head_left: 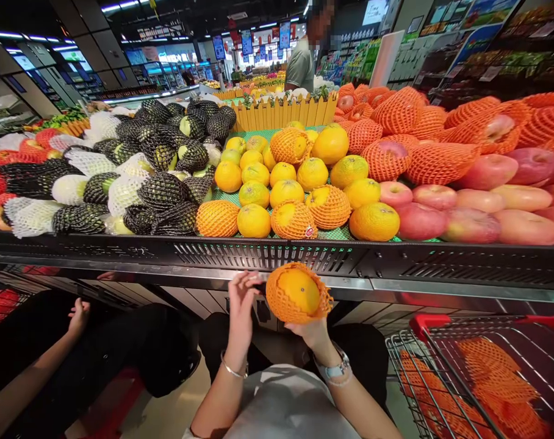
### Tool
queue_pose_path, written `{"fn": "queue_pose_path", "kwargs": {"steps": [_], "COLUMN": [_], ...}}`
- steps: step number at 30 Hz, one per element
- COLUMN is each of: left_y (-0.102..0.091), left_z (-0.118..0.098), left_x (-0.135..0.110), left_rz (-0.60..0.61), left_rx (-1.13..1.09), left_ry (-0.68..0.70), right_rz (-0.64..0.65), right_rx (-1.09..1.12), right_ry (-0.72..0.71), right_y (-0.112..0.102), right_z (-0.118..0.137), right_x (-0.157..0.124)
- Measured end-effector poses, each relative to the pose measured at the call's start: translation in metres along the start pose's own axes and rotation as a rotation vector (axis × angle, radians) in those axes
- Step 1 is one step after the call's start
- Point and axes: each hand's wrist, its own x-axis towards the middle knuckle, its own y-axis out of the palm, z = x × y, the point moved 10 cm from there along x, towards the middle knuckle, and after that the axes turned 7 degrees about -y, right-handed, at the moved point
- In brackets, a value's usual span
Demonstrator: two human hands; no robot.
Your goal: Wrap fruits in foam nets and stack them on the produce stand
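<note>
An orange [301, 290] sits on my right hand [310, 330], partly wrapped in an orange foam net sleeve [280, 302]. Its bare top faces me, and most of my right fingers are hidden beneath it. Just left of the fruit, my left hand [242, 297] is raised with its fingers bent and apart, holding nothing that I can see. Beyond both hands, the display bears several loose oranges [285, 193], and a few at the front wear foam nets [291, 219].
Apples [421, 221] lie right of the oranges, net-wrapped apples [402, 113] behind them. Fruit in black nets [165, 194] fills the left. A metal rail [350, 283] edges the display. A cart [435, 360] holding foam nets stands at right; another person's hand [79, 314] is at left.
</note>
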Motion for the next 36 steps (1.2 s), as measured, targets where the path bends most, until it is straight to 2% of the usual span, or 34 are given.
{"fn": "queue_pose_path", "kwargs": {"steps": [1,3,5,7,9,11,14,16,18,20,22,25,27,30,32,34,36], "left_y": [-0.001,0.011,0.03,0.04,0.041,0.042,0.051,0.056,0.057,0.059,0.061,0.062,0.059,0.051,0.044,0.039,0.039], "left_z": [-0.015,-0.032,-0.025,-0.012,-0.002,0.009,0.023,0.026,0.025,0.024,0.024,0.032,0.039,0.048,0.05,0.045,0.037], "left_x": [0.002,0.002,-0.002,-0.008,-0.01,-0.012,-0.017,-0.02,-0.02,-0.021,-0.023,-0.024,-0.022,-0.019,-0.018,-0.016,-0.016], "left_rz": [0.019,0.175,0.388,0.493,0.468,0.435,0.426,0.416,0.392,0.382,0.383,0.341,0.258,0.123,0.071,0.087,0.169], "left_rx": [0.025,0.106,0.174,0.157,0.085,0.013,-0.091,-0.13,-0.128,-0.119,-0.142,-0.285,-0.396,-0.466,-0.466,-0.457,-0.432], "left_ry": [0.091,0.154,0.055,-0.061,-0.119,-0.187,-0.296,-0.317,-0.305,-0.301,-0.322,-0.442,-0.528,-0.623,-0.642,-0.601,-0.545], "right_rz": [0.031,0.139,0.223,0.256,0.238,0.176,0.013,-0.006,0.061,0.132,0.144,0.111,0.1,0.133,0.231,0.34,0.395], "right_rx": [0.018,0.015,-0.007,0.008,-0.011,-0.128,-0.238,-0.186,-0.129,-0.107,-0.097,-0.064,-0.021,0.009,-0.095,-0.261,-0.347], "right_ry": [0.012,0.016,0.035,0.111,0.158,0.081,-0.235,-0.399,-0.438,-0.388,-0.327,-0.23,-0.221,-0.317,-0.434,-0.545,-0.621], "right_y": [0.002,0.01,0.017,0.021,0.021,0.016,0.005,0.005,0.01,0.013,0.011,0.007,0.008,0.012,0.02,0.028,0.031], "right_z": [0.008,0.027,0.042,0.046,0.046,0.053,0.084,0.1,0.106,0.104,0.102,0.094,0.092,0.098,0.107,0.113,0.118], "right_x": [0.004,0.009,0.01,0.008,0.009,0.016,0.024,0.024,0.026,0.029,0.032,0.034,0.032,0.028,0.023,0.018,0.016]}}
